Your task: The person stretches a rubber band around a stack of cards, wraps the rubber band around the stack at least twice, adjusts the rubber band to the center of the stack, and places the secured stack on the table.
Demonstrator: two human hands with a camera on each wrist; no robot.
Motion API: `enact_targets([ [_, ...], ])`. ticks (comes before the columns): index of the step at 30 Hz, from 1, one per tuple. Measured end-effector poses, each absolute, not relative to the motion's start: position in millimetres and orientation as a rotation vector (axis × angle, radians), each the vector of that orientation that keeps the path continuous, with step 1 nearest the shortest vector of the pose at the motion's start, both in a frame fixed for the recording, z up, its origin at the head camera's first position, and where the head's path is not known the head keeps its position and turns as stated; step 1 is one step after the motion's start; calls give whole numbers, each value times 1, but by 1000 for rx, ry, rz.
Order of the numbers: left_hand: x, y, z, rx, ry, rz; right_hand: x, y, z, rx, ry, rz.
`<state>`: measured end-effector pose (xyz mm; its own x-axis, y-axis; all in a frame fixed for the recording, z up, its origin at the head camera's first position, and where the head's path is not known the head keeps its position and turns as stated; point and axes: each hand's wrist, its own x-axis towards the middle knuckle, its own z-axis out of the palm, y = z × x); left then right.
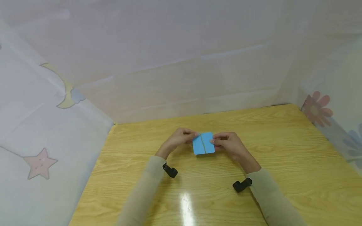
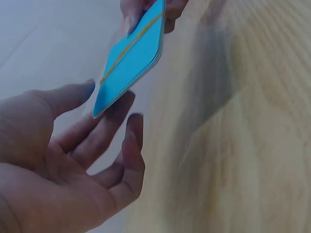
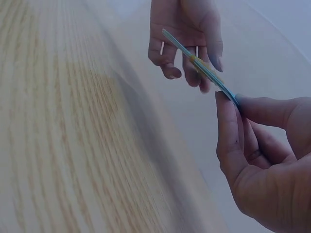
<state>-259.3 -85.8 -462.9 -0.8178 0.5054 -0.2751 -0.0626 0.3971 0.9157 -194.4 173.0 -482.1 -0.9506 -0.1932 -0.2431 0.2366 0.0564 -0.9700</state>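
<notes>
A thin stack of light blue square cards with rounded corners (image 1: pixel 209 147) is held up over the table, a yellowish rubber band (image 1: pixel 203 142) running round its middle. My right hand (image 1: pixel 230 145) pinches its right edge between thumb and fingers; in the right wrist view the stack (image 3: pixel 179 42) shows edge-on. At the opposite edge is my left hand (image 1: pixel 179 138). In the left wrist view the left thumb (image 2: pixel 73 97) stands just off the near corner of the stack, while the relaxed fingers (image 2: pixel 129 160) spread below and behind it.
The wooden table (image 1: pixel 127 188) spreads beneath both hands. Pale cloth walls (image 1: pixel 169 78) with printed star, moon and flower shapes enclose its back and sides. A small black camera (image 1: pixel 170 171) is on the left wrist and another camera (image 1: pixel 241 185) on the right.
</notes>
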Motion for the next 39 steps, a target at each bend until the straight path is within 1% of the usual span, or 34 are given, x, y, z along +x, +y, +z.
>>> enact_targets([
  [5,-276,-86,-443,543,2164,1252,-195,174,-483,14,2022,-1953],
  [12,-288,-82,-427,595,2149,1081,-195,175,-485,5,1986,-1956],
  [20,-295,-79,-428,595,2119,1048,-194,173,-484,14,1988,-1961],
  [30,-298,-80,-438,511,2044,1075,-193,171,-486,25,1989,-1929],
  [39,-304,-77,-436,538,2013,993,-193,172,-487,15,1970,-1893],
])
